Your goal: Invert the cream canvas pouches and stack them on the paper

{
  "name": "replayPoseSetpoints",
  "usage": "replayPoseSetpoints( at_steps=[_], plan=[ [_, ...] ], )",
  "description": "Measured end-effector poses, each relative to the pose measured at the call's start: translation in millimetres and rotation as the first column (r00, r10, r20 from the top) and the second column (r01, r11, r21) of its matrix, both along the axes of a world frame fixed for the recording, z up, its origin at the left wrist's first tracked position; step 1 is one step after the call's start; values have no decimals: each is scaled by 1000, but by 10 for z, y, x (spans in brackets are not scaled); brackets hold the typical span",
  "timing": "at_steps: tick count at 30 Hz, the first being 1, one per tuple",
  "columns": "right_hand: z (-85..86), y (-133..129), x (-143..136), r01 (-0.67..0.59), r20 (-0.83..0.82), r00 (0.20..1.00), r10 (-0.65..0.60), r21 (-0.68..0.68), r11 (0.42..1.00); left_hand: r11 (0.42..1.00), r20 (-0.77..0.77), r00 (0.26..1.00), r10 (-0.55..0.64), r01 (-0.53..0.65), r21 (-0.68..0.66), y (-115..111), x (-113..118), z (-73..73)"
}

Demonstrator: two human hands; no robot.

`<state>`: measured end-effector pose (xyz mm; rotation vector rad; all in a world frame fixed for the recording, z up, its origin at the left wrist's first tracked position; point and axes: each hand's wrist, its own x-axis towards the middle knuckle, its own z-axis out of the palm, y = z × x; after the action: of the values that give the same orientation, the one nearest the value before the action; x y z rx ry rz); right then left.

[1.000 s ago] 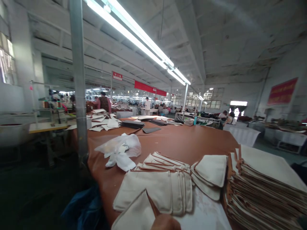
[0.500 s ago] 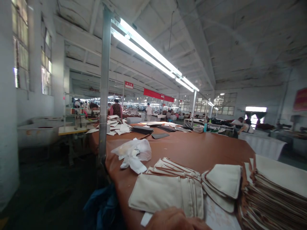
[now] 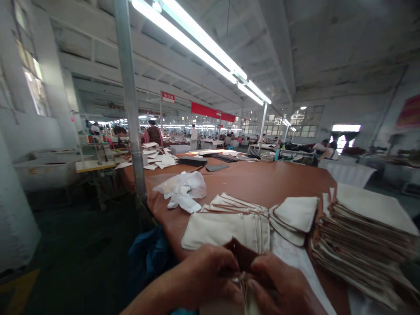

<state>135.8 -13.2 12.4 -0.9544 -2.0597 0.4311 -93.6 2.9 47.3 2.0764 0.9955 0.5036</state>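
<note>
At the bottom centre, my left hand (image 3: 206, 271) and my right hand (image 3: 282, 280) grip a brown and cream sewn leather-like piece (image 3: 243, 258) between them. Its brown edge stands folded up between my thumbs and fingers; the lower part is cut off by the frame. Just beyond my hands lies a fanned row of cream sewn pieces (image 3: 213, 229) with brown edges. A smaller group of cream flap-shaped pieces (image 3: 298, 214) rests to its right. Further right is a tall stack of cream and brown pieces (image 3: 357, 245).
Brown material covers the large table (image 3: 249, 183). On it are a clear plastic bag (image 3: 187, 188), black sheets (image 3: 193, 161) and scattered white pieces (image 3: 157, 157). A metal post (image 3: 131, 105) rises at the left edge, near blue cloth (image 3: 151, 253). Other people work further back.
Both hands are now in view holding the brown and cream piece; before, only part of one hand showed at the bottom edge. The camera view has tilted down.
</note>
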Motion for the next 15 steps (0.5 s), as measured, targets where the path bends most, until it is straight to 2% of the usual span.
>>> replayPoseSetpoints(
  at_steps=[2,6,10,11,13,15],
  plan=[
    [-18,-23,-6,-36,122,992,24,98,995,998,36,999,-38,40,-58,-2,12,18],
    [-18,-132,10,-74,142,988,64,65,995,980,204,973,-106,137,-144,17,56,-75],
    [-85,-222,53,-110,151,984,89,132,985,900,271,959,-86,191,-392,-49,102,-163],
    [-102,-237,65,-102,164,984,74,166,981,887,270,960,-79,191,-419,-76,120,-163],
    [-106,-262,88,-73,196,980,33,199,977,903,251,965,-75,172,-394,-132,163,-133],
    [-57,-283,115,-54,225,974,20,147,988,934,212,975,-74,142,-329,-183,209,-83]
  ],
)
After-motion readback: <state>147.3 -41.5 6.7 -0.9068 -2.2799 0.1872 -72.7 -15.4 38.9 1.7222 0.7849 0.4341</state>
